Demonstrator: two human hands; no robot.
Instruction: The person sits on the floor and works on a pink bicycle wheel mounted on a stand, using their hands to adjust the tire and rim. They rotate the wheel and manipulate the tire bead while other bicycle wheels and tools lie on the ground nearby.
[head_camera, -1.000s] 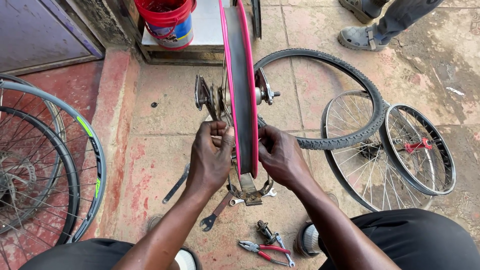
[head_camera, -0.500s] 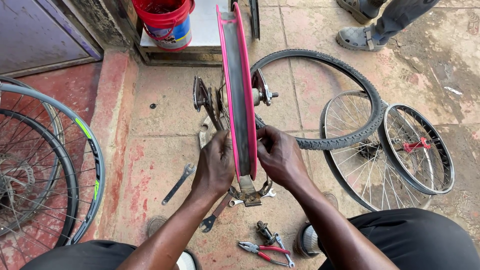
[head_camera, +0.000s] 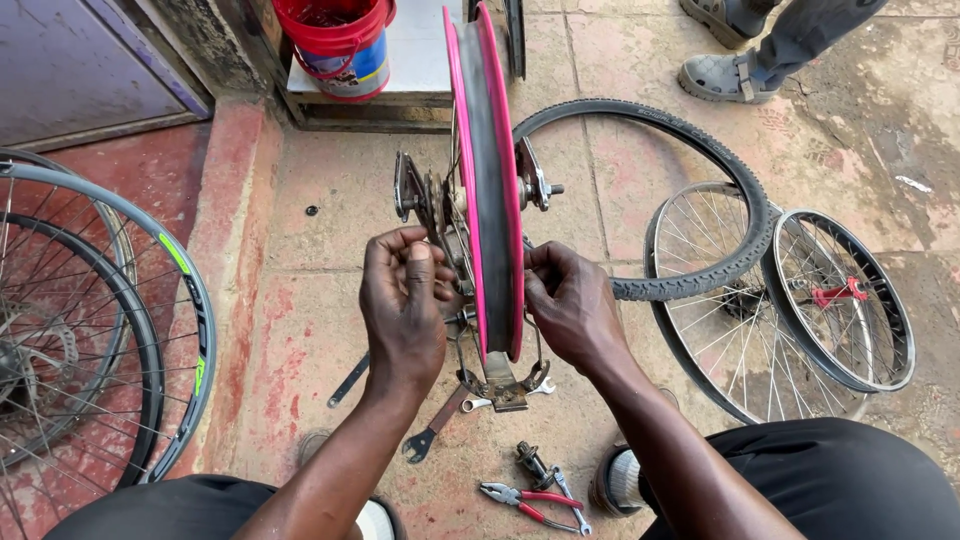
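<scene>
Fingers (head_camera: 415, 262) curled at spokes (both hands) | pink rim (head_camera: 487, 200) upright between them

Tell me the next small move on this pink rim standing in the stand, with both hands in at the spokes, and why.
Probably a small turn of the spoke under the left hand, while the right hand steadies the pink rim. Both hands sit at the spokes on either side of the upright wheel, the left fingers pinched together, and the pliers and spanner lie untouched on the floor.
</scene>
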